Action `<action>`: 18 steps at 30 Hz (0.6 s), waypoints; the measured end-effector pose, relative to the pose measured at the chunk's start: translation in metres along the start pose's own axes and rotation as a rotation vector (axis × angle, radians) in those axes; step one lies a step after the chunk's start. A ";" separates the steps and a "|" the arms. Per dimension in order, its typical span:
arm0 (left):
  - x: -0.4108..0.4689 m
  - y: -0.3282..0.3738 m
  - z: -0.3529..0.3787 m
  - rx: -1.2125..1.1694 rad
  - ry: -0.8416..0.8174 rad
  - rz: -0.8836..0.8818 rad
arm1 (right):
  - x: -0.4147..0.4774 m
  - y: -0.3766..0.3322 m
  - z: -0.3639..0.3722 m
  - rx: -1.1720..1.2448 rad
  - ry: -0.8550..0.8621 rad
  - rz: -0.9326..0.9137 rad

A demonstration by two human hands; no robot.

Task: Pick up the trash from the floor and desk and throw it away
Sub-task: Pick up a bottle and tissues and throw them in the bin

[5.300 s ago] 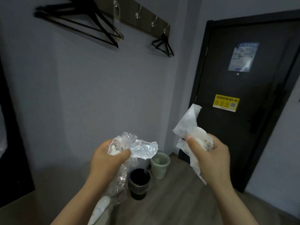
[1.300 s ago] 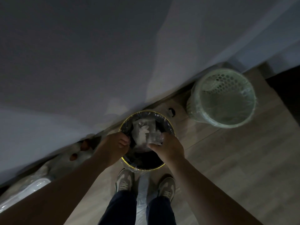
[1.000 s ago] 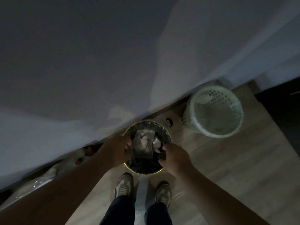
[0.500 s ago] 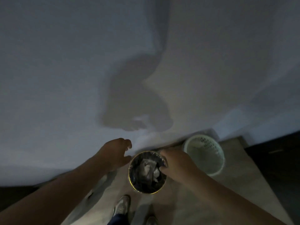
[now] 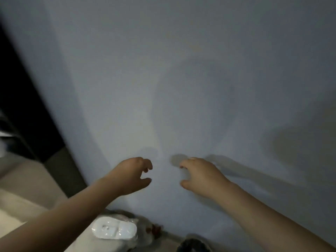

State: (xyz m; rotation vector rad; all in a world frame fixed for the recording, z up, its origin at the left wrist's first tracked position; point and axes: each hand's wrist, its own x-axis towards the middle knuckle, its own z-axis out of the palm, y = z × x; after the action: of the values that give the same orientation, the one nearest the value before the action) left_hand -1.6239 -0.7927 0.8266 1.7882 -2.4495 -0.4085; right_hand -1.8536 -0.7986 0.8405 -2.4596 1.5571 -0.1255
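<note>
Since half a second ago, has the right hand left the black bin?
Yes: the right hand has risen off the black bin, up along the wall.

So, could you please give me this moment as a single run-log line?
left hand: empty, loosely curled | right hand: empty, loosely curled | dark bin: bottom edge | wrapped white item: lower left

We look through one wide-angle camera on the head, facing a plain grey-blue painted wall (image 5: 181,70) from close by and tilted slightly down. The bare left hand (image 5: 130,176) and bare right hand (image 5: 201,176) sit low-centre, and the bottom edge cuts a dark round bin (image 5: 193,245).
</note>
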 end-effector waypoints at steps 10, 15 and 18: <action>-0.231 -0.165 -0.121 0.078 0.303 -0.409 | 0.076 -0.294 -0.031 0.015 0.033 -0.527; -0.380 -0.245 -0.131 0.060 0.385 -0.662 | 0.080 -0.470 0.000 -0.033 0.051 -0.808; -0.459 -0.284 -0.132 0.066 0.394 -0.777 | 0.075 -0.564 0.020 -0.035 0.036 -0.948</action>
State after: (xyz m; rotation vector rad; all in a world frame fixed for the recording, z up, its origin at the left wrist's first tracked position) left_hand -1.1881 -0.4613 0.9209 2.5025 -1.4650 0.0027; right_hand -1.3210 -0.6316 0.9505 -2.9977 0.2789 -0.2896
